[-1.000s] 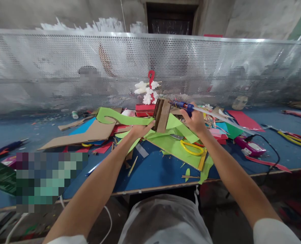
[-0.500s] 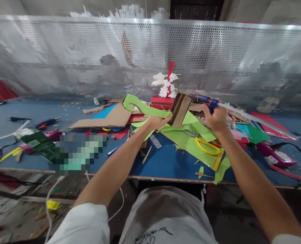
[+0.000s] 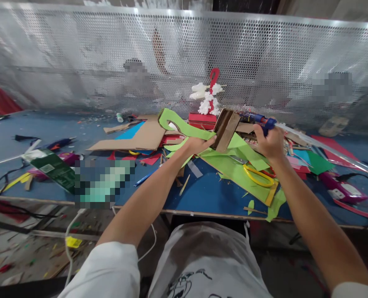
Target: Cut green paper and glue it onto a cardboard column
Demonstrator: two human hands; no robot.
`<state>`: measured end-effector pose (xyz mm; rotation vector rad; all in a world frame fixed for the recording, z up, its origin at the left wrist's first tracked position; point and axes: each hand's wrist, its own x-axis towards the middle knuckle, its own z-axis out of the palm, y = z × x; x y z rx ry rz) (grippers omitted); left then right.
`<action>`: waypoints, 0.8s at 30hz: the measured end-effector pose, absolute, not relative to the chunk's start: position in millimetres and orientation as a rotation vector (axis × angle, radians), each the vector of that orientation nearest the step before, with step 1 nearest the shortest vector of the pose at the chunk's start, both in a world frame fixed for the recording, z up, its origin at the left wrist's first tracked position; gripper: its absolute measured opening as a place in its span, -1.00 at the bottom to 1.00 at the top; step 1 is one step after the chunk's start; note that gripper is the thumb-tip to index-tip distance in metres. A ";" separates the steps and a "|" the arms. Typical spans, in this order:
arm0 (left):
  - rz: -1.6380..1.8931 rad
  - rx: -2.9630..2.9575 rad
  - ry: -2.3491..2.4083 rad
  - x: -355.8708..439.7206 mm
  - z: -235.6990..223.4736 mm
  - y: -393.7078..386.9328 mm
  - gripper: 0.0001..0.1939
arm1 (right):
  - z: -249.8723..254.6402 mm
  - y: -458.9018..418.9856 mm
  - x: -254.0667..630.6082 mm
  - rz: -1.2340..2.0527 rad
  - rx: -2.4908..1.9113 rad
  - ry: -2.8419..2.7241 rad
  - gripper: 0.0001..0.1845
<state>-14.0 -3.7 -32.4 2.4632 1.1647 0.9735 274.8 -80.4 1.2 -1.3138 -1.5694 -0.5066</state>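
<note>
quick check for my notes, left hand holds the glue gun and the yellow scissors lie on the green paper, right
Not quite: the head view shows the right hand holding the glue gun. The yellow scissors do lie on the green paper.

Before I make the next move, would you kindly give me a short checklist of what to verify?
1. Cardboard block held in the left hand: ok.
2. Blue glue gun gripped in the right hand: ok.
3. Curled green strip firmly joined to the block: cannot tell, the left fingers are over that end.
4. Nozzle hot: cannot tell.
5. Bench uncluttered: not ok, green paper and yellow-handled scissors lie near the hands.
</note>
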 end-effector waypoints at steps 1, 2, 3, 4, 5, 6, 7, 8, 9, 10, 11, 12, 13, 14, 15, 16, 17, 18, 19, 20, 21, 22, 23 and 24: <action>0.964 2.464 1.174 -13.9 -32.5 -3.5 -0.54 | 1.2 -80.2 274.9 -0.520 -1.314 -1.571 -0.43; 0.951 2.463 1.183 -13.8 -32.6 -3.3 -0.53 | 1.2 -79.8 275.1 -0.536 -1.314 -1.572 -0.42; 0.941 2.463 1.182 -13.8 -32.7 -3.0 -0.52 | 1.0 -79.1 275.4 -0.553 -1.314 -1.575 -0.41; 0.940 2.465 1.170 -13.7 -32.9 -2.6 -0.52 | 0.8 -78.3 275.9 -0.571 -1.314 -1.575 -0.39; 0.946 2.466 1.149 -13.7 -33.2 -2.0 -0.52 | 0.4 -77.2 276.5 -0.589 -1.313 -1.574 -0.37; 0.959 2.470 1.125 -13.5 -33.7 -1.2 -0.52 | 0.0 -76.1 277.1 -0.604 -1.313 -1.573 -0.35; 0.977 2.474 1.106 -13.3 -34.3 -0.3 -0.52 | -0.5 -75.0 277.8 -0.617 -1.314 -1.572 -0.33; 0.997 2.478 1.094 -13.1 -35.1 0.6 -0.53 | -1.0 -74.0 278.5 -0.628 -1.314 -1.572 -0.32; 1.020 2.482 1.086 -12.8 -35.8 1.4 -0.54 | -1.4 -73.1 279.1 -0.636 -1.315 -1.573 -0.31; 1.041 2.487 1.081 -12.6 -36.6 2.1 -0.55 | -1.7 -72.4 279.7 -0.643 -1.315 -1.575 -0.30; 1.054 2.490 1.080 -12.6 -37.3 2.6 -0.55 | -2.0 -71.9 280.3 -0.647 -1.317 -1.575 -0.30; 1.054 2.489 1.087 -12.7 -37.8 2.9 -0.55 | -2.2 -71.5 280.9 -0.650 -1.320 -1.574 -0.30; 1.041 2.485 1.102 -13.0 -38.2 2.9 -0.54 | -2.4 -71.3 281.5 -0.650 -1.325 -1.571 -0.31; 1.016 2.481 1.121 -13.4 -38.3 2.8 -0.53 | -2.6 -71.1 282.1 -0.645 -1.331 -1.569 -0.32; 0.990 2.478 1.141 -13.9 -38.2 2.4 -0.53 | -2.7 -70.9 282.8 -0.638 -1.337 -1.568 -0.32; 0.973 2.475 1.161 -14.5 -37.8 2.0 -0.53 | -2.8 -70.8 283.4 -0.630 -1.343 -1.566 -0.33; 0.966 2.473 1.177 -15.1 -37.2 1.4 -0.53 | -2.8 -70.7 284.0 -0.621 -1.351 -1.563 -0.33; 0.965 2.472 1.192 -15.7 -36.4 0.9 -0.54 | -2.8 -70.7 284.5 -0.611 -1.360 -1.562 -0.33; 0.965 2.469 1.207 -16.1 -35.5 0.5 -0.54 | -2.7 -70.7 284.8 -0.603 -1.368 -1.562 -0.32; 0.965 2.465 1.220 -16.4 -34.5 0.1 -0.54 | -2.4 -70.9 285.0 -0.595 -1.375 -1.562 -0.32; 0.968 2.461 1.230 -16.5 -33.5 -0.3 -0.55 | -2.0 -71.2 285.0 -0.588 -1.380 -1.563 -0.32; 0.970 2.461 1.232 -16.5 -32.6 -0.6 -0.56 | -1.5 -71.6 284.9 -0.581 -1.382 -1.566 -0.32; 0.974 2.463 1.229 -16.5 -31.7 -0.9 -0.56 | -0.9 -72.0 284.7 -0.576 -1.380 -1.570 -0.32; 0.982 2.465 1.223 -16.3 -31.0 -1.4 -0.57 | -0.2 -72.5 284.5 -0.572 -1.376 -1.573 -0.32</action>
